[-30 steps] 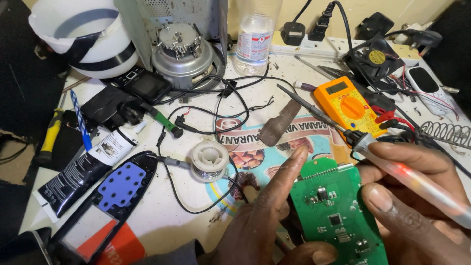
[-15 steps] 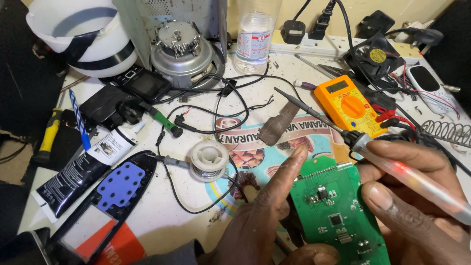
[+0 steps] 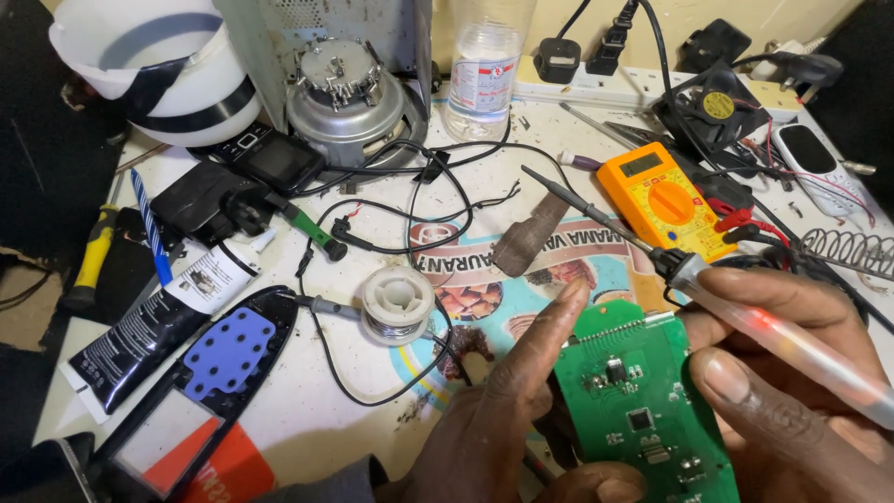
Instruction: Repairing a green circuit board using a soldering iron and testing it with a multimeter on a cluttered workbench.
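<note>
1 green circuit board (image 3: 643, 410) is gripped along its left edge by the left hand (image 3: 507, 410), index finger stretched up past the board's top-left corner, thumb curled under its bottom edge. 1 soldering iron (image 3: 745, 317) with a translucent handle is clamped in the right hand (image 3: 792, 391), fingers closed around it; its metal tip (image 3: 559, 191) is pointed up-left over the printed mat (image 3: 484, 298), clear of the board. The board is at lower right of the table, between both hands, tilted toward the camera.

Counted: 1 solder spool (image 3: 398, 304), 1 orange multimeter (image 3: 663, 197), 1 black tube (image 3: 163, 321), 1 blue-padded black holder (image 3: 223, 359), 1 round silver motor (image 3: 346, 93), 1 clear plastic bottle (image 3: 484, 70), 1 white bowl (image 3: 154, 65), 1 black keypad phone (image 3: 265, 158), 1 small fan (image 3: 712, 102), 1 coiled iron stand (image 3: 852, 251), 1 yellow-handled tool (image 3: 93, 261), 2 black plugs (image 3: 559, 58) in the white power strip (image 3: 596, 91).

The table's left edge is seen beside the yellow-handled tool. Loose black wires (image 3: 419, 200) are spread across the middle. Bare white tabletop (image 3: 326, 428) is left only below the spool, left of the left hand.
</note>
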